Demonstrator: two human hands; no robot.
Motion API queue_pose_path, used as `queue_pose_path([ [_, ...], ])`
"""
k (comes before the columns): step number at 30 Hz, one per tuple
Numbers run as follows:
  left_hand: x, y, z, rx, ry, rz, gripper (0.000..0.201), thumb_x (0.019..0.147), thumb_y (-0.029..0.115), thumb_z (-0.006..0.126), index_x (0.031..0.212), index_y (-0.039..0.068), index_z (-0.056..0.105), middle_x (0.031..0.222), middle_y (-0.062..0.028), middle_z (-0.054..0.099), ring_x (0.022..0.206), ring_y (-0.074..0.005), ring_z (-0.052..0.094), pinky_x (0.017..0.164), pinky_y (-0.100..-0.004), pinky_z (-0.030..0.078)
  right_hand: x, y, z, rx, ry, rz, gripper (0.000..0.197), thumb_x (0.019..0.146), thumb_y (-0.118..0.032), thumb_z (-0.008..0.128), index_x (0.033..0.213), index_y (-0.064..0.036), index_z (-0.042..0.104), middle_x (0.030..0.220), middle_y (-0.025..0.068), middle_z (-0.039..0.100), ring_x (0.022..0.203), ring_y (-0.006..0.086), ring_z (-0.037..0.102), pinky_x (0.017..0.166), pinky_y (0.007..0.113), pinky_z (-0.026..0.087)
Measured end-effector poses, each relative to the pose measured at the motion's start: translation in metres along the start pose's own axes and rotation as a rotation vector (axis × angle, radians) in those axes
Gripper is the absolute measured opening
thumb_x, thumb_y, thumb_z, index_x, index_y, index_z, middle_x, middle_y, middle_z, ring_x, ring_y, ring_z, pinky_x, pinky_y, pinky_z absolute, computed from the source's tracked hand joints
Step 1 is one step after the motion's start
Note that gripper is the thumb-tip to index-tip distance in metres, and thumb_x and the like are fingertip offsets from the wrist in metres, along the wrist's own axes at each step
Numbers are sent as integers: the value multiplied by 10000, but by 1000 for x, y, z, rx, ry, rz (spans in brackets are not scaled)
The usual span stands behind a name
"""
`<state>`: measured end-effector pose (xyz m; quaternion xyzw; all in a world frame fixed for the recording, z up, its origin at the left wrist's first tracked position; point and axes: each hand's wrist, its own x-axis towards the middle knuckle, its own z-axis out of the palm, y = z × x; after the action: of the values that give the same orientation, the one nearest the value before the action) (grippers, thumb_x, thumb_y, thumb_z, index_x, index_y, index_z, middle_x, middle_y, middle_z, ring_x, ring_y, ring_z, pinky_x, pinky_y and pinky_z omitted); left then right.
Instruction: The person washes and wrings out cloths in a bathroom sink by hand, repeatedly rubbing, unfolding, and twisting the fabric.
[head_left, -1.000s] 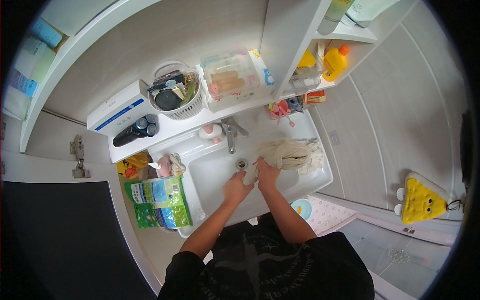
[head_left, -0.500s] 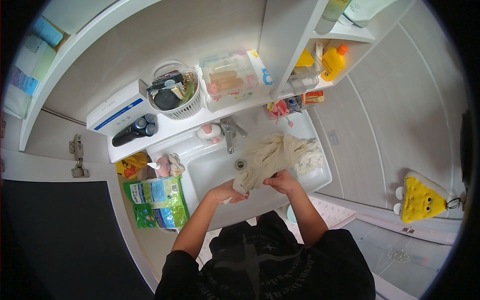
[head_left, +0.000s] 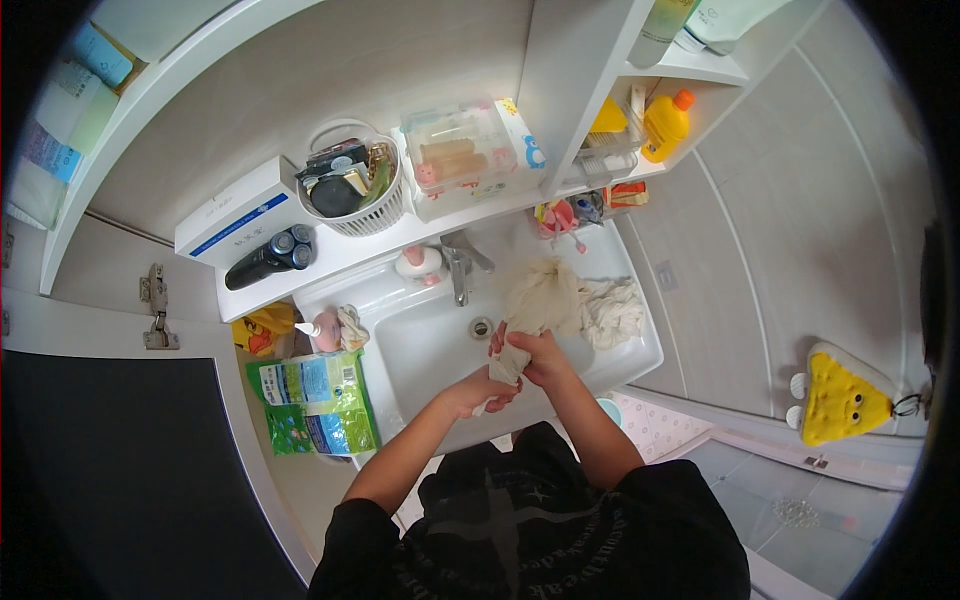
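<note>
A cream-coloured cloth [head_left: 545, 295] hangs bunched over the right part of the white sink [head_left: 408, 350]. My left hand [head_left: 482, 392] is closed around its near end, low over the basin's front edge. Just above and to the right, my right hand [head_left: 532, 355] wraps round the gathered cloth, with a short twisted stretch between the two hands. A second crumpled off-white cloth [head_left: 613, 312] lies on the sink's right ledge, touching or close to the first. The chrome faucet [head_left: 460, 275] stands behind the drain [head_left: 481, 328], and no water shows running from it.
A pink pump bottle [head_left: 325, 331] and a green wipes packet [head_left: 318, 405] sit left of the basin. On the shelf behind are a black shaver [head_left: 268, 260], a white basket [head_left: 365, 215] and a clear box [head_left: 460, 150]. A yellow triangular sponge [head_left: 845, 398] hangs at right.
My right hand has moved left and farther from me, closing round the cloth. The cloth is now gathered narrower, and my left hand has shifted slightly right.
</note>
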<state>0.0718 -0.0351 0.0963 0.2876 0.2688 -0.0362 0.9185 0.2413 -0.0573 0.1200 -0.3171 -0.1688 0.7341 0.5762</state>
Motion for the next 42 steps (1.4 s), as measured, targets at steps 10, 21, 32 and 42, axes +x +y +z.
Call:
queue_pose_path([
  [10,20,-13,12,1003,797,216,515,700,350,783,1055,-1,653,913,-230,707,850,-394,692,773,-475,536,14,42,-1,-603,571,-341,219,770,-116,736,923,22,660,829,100,683,710,199,658,652,355,525],
  [21,34,-28,0,1191,977,87,725,692,384,777,1295,71,524,859,-232,701,834,-413,687,739,-515,542,13,46,14,-541,782,-220,372,740,-60,748,1065,35,593,1005,94,661,892,207,635,808,327,501],
  [32,17,-22,0,1170,935,400,824,617,377,842,1305,64,514,1055,-198,680,965,-389,653,840,-453,528,-4,52,-8,-517,616,-32,443,837,-118,735,1220,24,564,1145,88,644,1020,162,622,883,328,505],
  [42,-22,-19,-52,198,331,387,569,692,140,636,1216,-69,563,977,-173,679,805,-288,677,735,-365,548,-11,40,-39,-249,438,-79,652,985,-572,460,1362,-41,490,1299,82,581,1163,197,574,987,381,458],
])
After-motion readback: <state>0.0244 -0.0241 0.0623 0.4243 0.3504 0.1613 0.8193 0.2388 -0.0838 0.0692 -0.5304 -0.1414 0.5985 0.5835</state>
